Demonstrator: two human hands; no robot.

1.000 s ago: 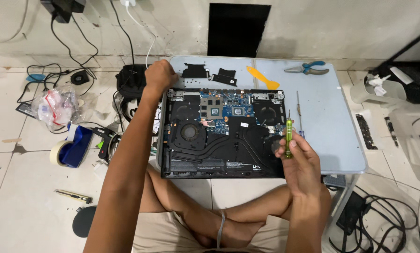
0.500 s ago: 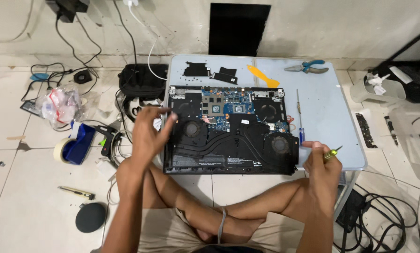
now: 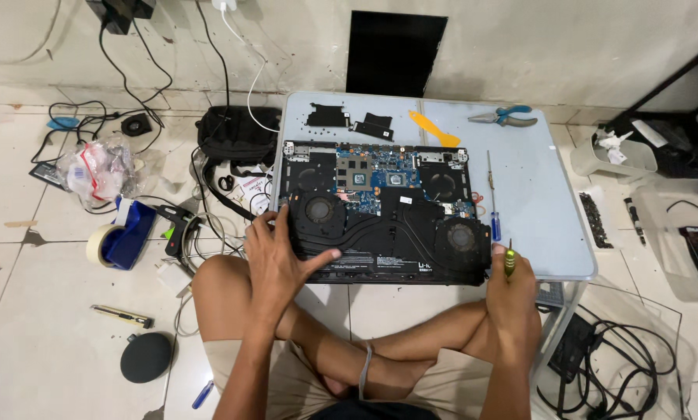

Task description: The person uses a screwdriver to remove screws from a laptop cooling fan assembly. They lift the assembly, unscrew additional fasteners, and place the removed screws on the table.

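- An opened laptop [image 3: 384,210], flat and black with its blue circuit board, two round fans and curved dark pipes bared, lies on the pale blue desk [image 3: 535,194].
- The left hand [image 3: 283,253] is spread, palm over the laptop's near left corner, thumb on the dark casing.
- The right hand [image 3: 510,289] is clenched around a small screwdriver [image 3: 509,260] with a yellow-green handle, at the laptop's near right corner; its tip is too small to make out.
- A thin blue-handled screwdriver [image 3: 493,198] lies just right of the laptop.

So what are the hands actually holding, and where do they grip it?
The right hand holds a small green-yellow screwdriver by its handle. The left hand holds nothing; it rests on the opened laptop's near-left corner.
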